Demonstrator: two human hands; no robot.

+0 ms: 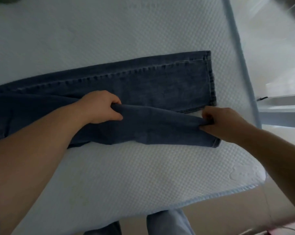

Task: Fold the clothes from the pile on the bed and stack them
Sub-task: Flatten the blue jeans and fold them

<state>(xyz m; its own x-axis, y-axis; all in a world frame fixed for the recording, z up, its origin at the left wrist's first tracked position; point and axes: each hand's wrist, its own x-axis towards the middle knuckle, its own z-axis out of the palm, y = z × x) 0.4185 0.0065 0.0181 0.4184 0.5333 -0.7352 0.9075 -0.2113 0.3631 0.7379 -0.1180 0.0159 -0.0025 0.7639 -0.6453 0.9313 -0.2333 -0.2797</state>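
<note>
Head view: dark blue jeans [143,82] lie flat across the white mattress [126,175], legs toward its right edge. The left hand [101,107] and right hand [224,122] each grip the jeans' nearer leg, pinching bunched denim.

A bed [126,175] with a white, dimple-quilted mattress cover and pale blue piping along its edge fills most of the view, its rounded corner at about 4 o'clock. Dark blue denim jeans [160,82] lie flat across it from 9 o'clock toward 3 o'clock, hems nearest the right edge.
</note>
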